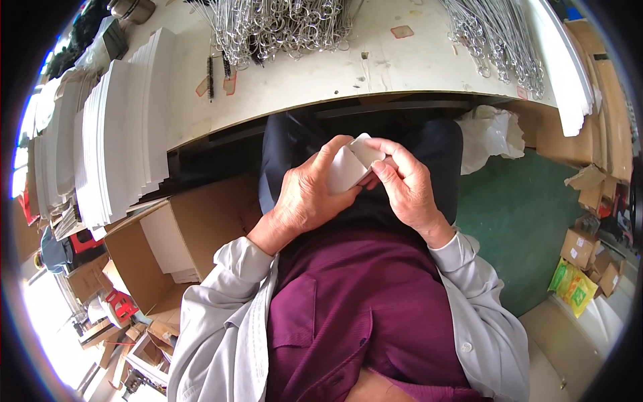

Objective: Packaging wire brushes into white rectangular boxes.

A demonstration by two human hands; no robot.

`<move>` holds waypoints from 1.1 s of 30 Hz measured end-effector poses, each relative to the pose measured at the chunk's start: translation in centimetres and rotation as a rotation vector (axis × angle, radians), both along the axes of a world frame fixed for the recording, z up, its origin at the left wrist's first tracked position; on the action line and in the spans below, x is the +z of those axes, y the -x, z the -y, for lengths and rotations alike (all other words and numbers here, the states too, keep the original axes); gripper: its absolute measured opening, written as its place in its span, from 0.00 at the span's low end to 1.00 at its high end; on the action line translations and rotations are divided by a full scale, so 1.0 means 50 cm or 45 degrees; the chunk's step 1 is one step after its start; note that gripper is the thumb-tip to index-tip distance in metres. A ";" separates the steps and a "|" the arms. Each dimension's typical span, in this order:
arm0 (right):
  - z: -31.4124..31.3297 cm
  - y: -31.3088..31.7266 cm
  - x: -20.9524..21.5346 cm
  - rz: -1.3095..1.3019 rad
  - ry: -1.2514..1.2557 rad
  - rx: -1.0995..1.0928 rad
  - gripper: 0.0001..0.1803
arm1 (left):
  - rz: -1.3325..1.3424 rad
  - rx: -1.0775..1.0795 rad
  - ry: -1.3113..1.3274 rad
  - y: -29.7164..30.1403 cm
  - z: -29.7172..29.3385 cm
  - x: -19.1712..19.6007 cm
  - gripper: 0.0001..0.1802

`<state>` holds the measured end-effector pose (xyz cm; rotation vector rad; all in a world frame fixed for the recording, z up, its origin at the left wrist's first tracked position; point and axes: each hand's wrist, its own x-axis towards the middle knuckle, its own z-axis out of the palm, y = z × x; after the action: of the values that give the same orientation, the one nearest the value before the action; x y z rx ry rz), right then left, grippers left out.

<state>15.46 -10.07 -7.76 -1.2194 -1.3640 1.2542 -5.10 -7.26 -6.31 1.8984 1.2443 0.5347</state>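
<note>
Above my lap, a small white cardboard box is held between both hands. My left hand grips it from the left, thumb along the upper side and fingers wrapped beneath. On the other side, my right hand pinches a white end flap that stands away from the body of the box. The fingers under the box are partly hidden, and its inside does not show.
On the white table lie heaps of looped wire-handled brushes, more brushes at right, and two black-bristled ones. White card stacks line the left. An open carton and a plastic bag flank my legs.
</note>
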 end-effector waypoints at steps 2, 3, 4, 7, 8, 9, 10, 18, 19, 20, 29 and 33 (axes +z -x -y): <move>0.002 0.006 0.012 -0.133 0.138 -0.033 0.17 | 0.073 -0.019 0.069 0.003 -0.001 0.000 0.42; 0.004 0.010 0.012 -0.134 0.139 -0.032 0.17 | 0.072 -0.018 0.069 0.002 0.001 -0.001 0.42; 0.005 0.013 0.010 -0.160 0.163 -0.074 0.18 | 0.094 -0.028 0.081 -0.003 0.004 -0.006 0.41; 0.012 0.021 0.005 -0.153 0.197 -0.147 0.20 | 0.087 -0.022 0.091 -0.012 0.009 -0.012 0.39; 0.014 0.023 0.003 -0.123 0.206 -0.177 0.21 | 0.057 -0.006 0.088 -0.014 0.011 -0.012 0.39; 0.015 0.025 -0.002 -0.122 0.207 -0.176 0.21 | 0.058 -0.005 0.089 -0.016 0.011 -0.013 0.39; 0.016 0.028 -0.007 -0.154 0.211 -0.244 0.18 | 0.025 -0.027 0.060 -0.018 0.012 -0.014 0.38; 0.020 0.031 -0.001 0.355 -0.179 -0.154 0.12 | -0.076 -0.053 -0.011 -0.016 0.021 -0.035 0.35; 0.019 0.028 -0.009 0.375 -0.197 -0.148 0.13 | -0.067 -0.007 0.048 -0.017 0.022 -0.031 0.35; 0.020 0.027 -0.011 0.375 -0.198 -0.148 0.13 | -0.057 0.038 0.107 -0.018 0.023 -0.029 0.35; 0.004 0.056 -0.016 0.069 0.213 -0.232 0.08 | -0.110 0.085 -0.291 -0.028 0.035 -0.055 0.31; 0.000 0.046 -0.015 -0.064 0.262 -0.246 0.07 | -0.104 0.076 -0.340 -0.025 0.038 -0.060 0.32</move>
<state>13.14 -10.07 -8.49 -1.4156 -1.0725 1.3009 -3.87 -9.16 -9.29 2.1277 1.3397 0.6896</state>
